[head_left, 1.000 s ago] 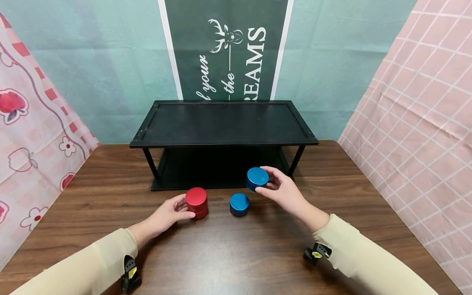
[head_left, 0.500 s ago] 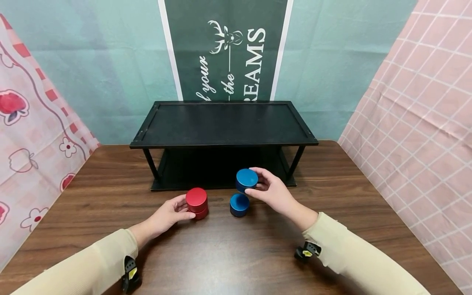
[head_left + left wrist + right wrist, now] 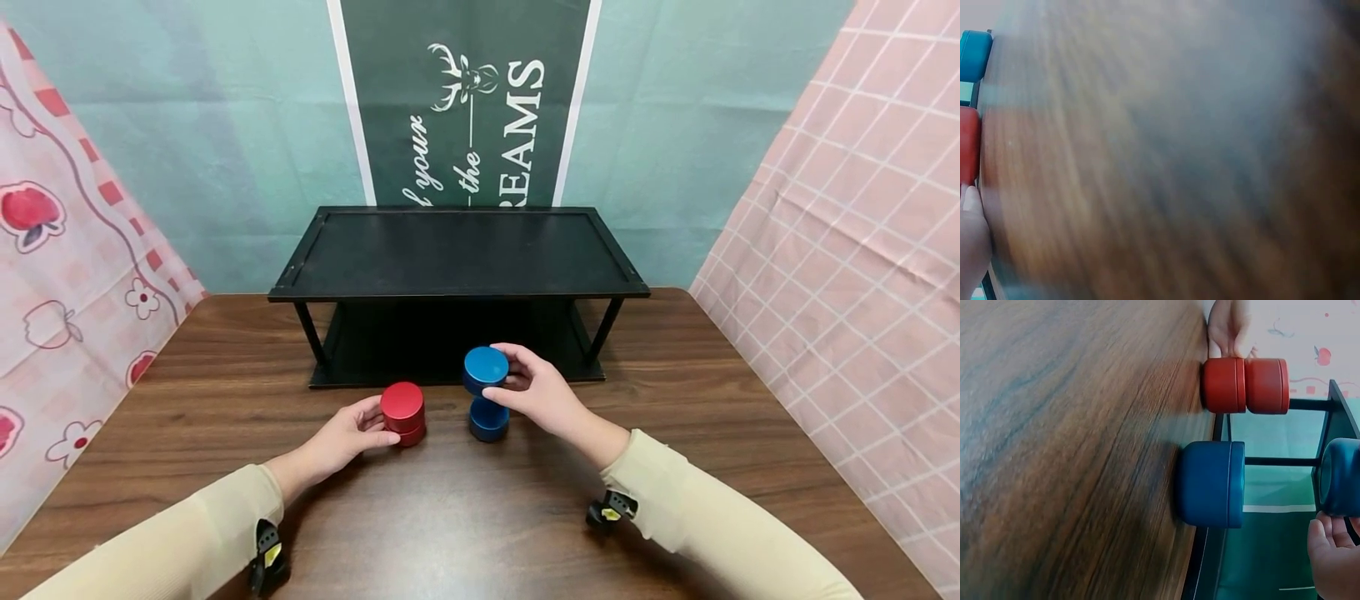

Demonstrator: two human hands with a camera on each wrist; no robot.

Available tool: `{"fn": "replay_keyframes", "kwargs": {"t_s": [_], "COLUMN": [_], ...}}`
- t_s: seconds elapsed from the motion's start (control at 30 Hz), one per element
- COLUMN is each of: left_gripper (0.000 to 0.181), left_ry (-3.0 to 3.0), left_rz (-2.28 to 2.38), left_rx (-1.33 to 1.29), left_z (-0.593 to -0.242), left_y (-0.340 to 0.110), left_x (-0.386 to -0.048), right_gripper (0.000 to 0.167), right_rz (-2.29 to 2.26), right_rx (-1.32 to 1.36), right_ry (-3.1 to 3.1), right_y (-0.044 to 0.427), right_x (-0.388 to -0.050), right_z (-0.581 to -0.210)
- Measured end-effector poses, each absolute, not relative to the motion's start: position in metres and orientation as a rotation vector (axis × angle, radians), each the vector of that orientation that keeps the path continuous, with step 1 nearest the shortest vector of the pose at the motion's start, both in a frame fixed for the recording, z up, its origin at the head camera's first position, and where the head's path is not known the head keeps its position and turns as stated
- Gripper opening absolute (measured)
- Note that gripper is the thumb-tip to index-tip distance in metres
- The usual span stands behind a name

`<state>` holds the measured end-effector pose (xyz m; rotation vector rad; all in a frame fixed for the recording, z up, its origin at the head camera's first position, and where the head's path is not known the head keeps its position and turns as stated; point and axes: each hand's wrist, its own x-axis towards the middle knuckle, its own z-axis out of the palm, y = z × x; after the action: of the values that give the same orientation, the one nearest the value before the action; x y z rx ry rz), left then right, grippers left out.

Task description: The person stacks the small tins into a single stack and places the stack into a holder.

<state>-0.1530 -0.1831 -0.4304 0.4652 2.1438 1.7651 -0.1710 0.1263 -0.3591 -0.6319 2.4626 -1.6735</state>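
Observation:
Two red round tins stand stacked, the upper red tin (image 3: 402, 402) on the lower red tin (image 3: 412, 436). My left hand (image 3: 339, 440) has its thumb and fingers around their left side. One blue tin (image 3: 489, 421) stands on the table to the right of the red pair. Above it my right hand (image 3: 542, 395) grips a second blue tin (image 3: 485, 367) from the right side. In the right wrist view a gap separates the held blue tin (image 3: 1342, 477) from the standing blue tin (image 3: 1210, 484). The left wrist view shows a red tin (image 3: 969, 145) beside the left fingers.
A black two-level rack (image 3: 457, 254) stands behind the tins, its lower shelf (image 3: 450, 371) just beyond them. The brown wooden table (image 3: 465, 517) extends towards the front. Patterned cloths hang at the left, back and right.
My right hand has carried its blue tin leftwards, from the right of the standing blue tin to above it. My left hand stays at the red tins.

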Motion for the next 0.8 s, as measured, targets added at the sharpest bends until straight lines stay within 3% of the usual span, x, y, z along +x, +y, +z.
{"fn": "replay_keyframes", "kwargs": {"t_s": [0.27,0.5,0.8], "left_gripper": [0.065,0.065,0.063], "left_ry": [2.162,2.155,2.160], "left_rz": [1.756,1.765,1.750], "left_rx": [0.470,0.485,0.477], "left_z": [-0.430,-0.431,-0.431], "left_y": [-0.181,-0.182,-0.183], "left_x": [-0.153,-0.153,-0.153], "right_gripper": [0.057,0.052,0.051], "right_rz": [-1.678,-1.645,-1.618], "right_rx": [-0.635,-0.664,-0.703], "right_ry": [2.445,2.452,2.422], "right_y": [0.118,0.106,0.095], "right_x": [-0.169,-0.153,-0.155], "right_z": [-0.355,-0.330,-0.331]}}
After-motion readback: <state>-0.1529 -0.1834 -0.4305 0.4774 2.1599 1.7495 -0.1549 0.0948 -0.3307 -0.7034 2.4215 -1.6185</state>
